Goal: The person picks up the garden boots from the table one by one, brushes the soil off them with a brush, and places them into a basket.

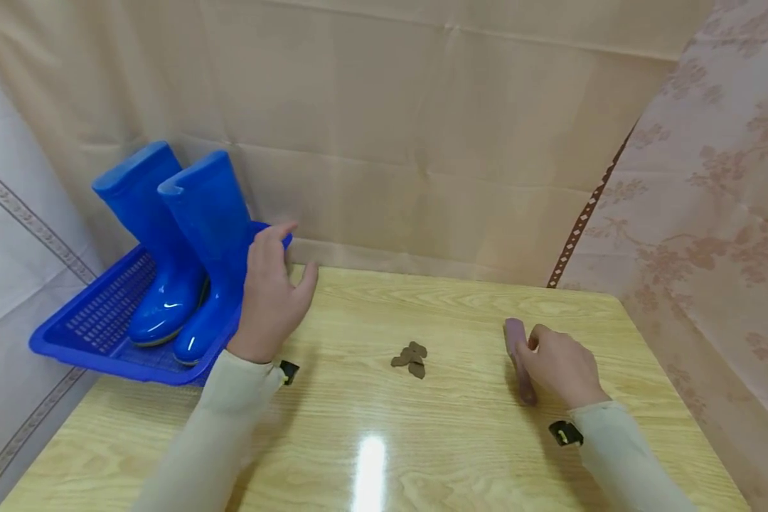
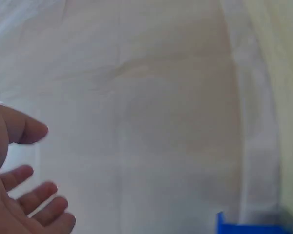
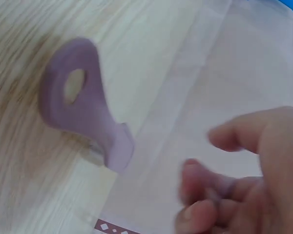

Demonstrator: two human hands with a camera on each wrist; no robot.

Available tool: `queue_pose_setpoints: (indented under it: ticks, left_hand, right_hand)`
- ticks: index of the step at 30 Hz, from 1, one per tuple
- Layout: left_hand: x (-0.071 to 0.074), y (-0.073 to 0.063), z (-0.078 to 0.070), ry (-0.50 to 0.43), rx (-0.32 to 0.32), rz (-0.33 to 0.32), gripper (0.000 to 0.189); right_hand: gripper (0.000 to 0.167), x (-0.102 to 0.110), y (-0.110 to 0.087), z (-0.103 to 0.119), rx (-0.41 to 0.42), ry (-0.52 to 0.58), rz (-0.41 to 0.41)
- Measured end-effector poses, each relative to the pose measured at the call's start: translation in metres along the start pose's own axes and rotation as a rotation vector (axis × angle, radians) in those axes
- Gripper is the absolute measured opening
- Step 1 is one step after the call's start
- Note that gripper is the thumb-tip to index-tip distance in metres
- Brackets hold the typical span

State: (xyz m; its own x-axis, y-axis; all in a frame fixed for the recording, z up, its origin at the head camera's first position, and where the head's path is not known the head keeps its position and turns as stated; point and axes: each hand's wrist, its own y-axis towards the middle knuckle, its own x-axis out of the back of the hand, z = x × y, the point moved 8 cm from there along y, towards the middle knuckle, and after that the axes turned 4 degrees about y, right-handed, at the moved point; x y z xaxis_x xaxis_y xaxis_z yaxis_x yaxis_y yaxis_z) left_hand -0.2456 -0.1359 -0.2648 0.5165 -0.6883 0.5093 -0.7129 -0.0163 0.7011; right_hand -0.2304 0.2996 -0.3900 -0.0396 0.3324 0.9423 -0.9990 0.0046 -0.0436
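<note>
Two shiny blue rubber boots (image 1: 211, 213) stand side by side in a blue plastic basket (image 1: 112, 367) at the left of the table. My left hand (image 1: 270, 299) is over the basket's right side, beside the nearer boot, its fingers spread and holding nothing. On the right lies a purple tool (image 1: 515, 334). The right wrist view shows an oval hole in its broad end and something pale beneath it. My right hand (image 1: 563, 364) is close beside this tool with fingers loosely bent; in the right wrist view a gap separates thumb and fingers from it.
Several small flat brown pieces (image 1: 412, 358) lie in a cluster mid-table. A beige cloth (image 1: 384, 142) hangs behind the wood-grained table (image 1: 448, 441). Patterned cloth (image 1: 710, 213) hangs at the right, and a pale one (image 1: 19, 235) at the left beside the basket.
</note>
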Motion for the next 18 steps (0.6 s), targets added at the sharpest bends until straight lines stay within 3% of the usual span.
queue_pose_setpoints:
  ticks: [4, 9, 18]
  left_hand:
    - [-0.024, -0.007, 0.004, -0.031, 0.023, 0.120, 0.053]
    - [-0.043, -0.013, 0.008, -0.027, 0.026, 0.192, 0.050]
    - [-0.052, -0.012, 0.007, -0.028, 0.011, 0.160, 0.046]
  right_hand:
    - [0.034, 0.014, -0.001, 0.013, 0.087, 0.043, -0.160]
    - [0.024, 0.026, -0.007, 0.023, 0.169, 0.094, -0.333]
    - [0.016, 0.034, -0.015, 0.030, 0.247, 0.142, -0.482]
